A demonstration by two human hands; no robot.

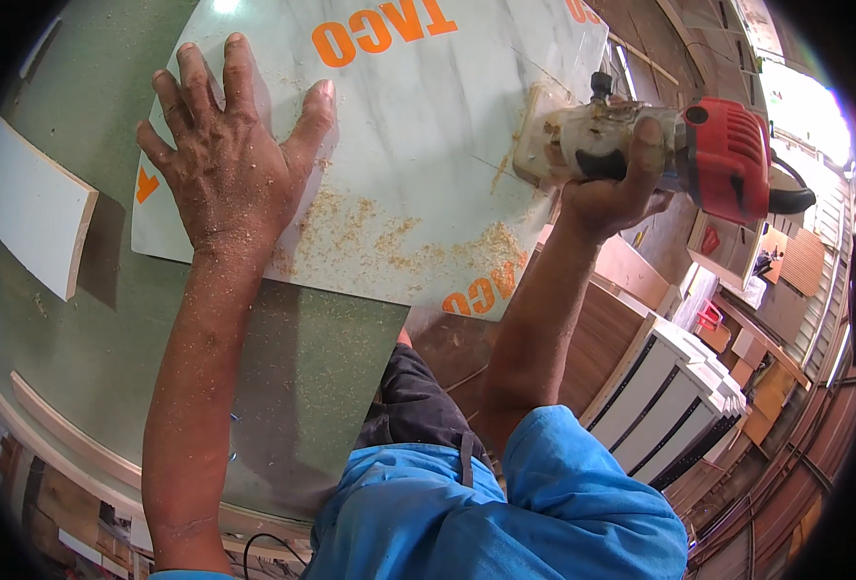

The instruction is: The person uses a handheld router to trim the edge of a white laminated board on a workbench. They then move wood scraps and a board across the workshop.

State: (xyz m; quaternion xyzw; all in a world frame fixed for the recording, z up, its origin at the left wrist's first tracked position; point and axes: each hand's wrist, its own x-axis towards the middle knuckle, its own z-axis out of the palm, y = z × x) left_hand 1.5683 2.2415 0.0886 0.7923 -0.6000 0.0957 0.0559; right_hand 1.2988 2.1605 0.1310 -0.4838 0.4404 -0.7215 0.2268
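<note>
A pale marble-patterned board (418, 145) with orange print lies on the green tabletop, its right part reaching past the table's edge. My left hand (230, 159) rests flat on it with fingers spread, dusted with wood shavings. On the right, my right hand (610, 198) is wrapped round the body of a red-and-clear trim router (675, 150), held at the board's right edge with its base against the surface. The router's bit is hidden. Wood shavings (389, 237) lie scattered over the near part of the board.
A white board piece (36, 208) stands on the green table (293, 358) at the left. A long wooden strip (70, 435) runs along its near left edge. Stacked white drawer-like parts (655, 401) and loose wood stand on the floor at the right.
</note>
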